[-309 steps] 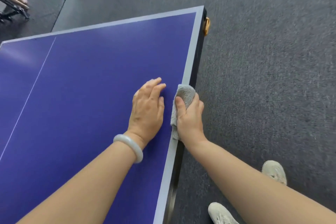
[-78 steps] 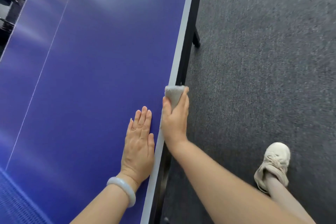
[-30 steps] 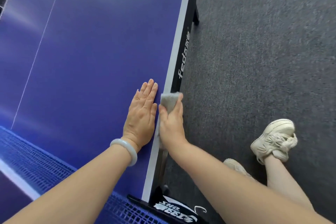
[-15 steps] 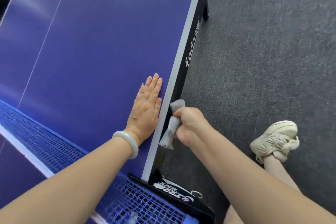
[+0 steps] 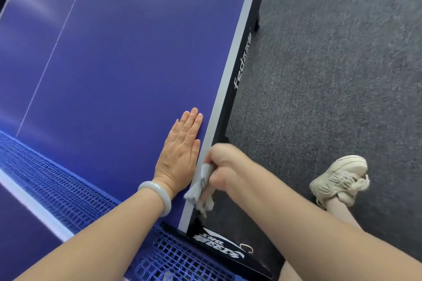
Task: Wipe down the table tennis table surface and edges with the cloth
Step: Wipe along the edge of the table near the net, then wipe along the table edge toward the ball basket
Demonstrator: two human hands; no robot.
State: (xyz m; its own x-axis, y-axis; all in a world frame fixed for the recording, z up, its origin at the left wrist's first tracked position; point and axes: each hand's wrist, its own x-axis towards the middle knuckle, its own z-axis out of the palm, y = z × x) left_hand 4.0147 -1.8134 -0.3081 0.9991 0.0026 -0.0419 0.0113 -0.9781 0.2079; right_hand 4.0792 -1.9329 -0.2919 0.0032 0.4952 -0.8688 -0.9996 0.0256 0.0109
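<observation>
Head view: the grey cloth (image 5: 201, 186) is seen bunched against the long side of the table (image 5: 125, 64), at the white border line (image 5: 230, 59) and just short of the net clamp (image 5: 219, 248), with a loose tail hanging down over the dark side rail (image 5: 239, 75). It is gripped by the right hand (image 5: 225, 166), whose fingers are curled into a fist round it; the fist is blurred, so the exact contact with the rail cannot be made out. The left hand (image 5: 180, 155) is laid flat and open on the blue surface just beside the border, fingers straight and together, a pale bracelet (image 5: 157, 198) at the wrist. The net (image 5: 57, 180) is stretched across the near end.

The step in hand is judged to be the wiping of the side edge near the net. It would be done best if the cloth were pressed against the rail with a broad face rather than a wad, and drawn along border and rail together right up to the clamp. The hanging tail should be kept clear of the clamp and mesh, where it could be snagged. The flat left hand can be used as a brace.
</observation>
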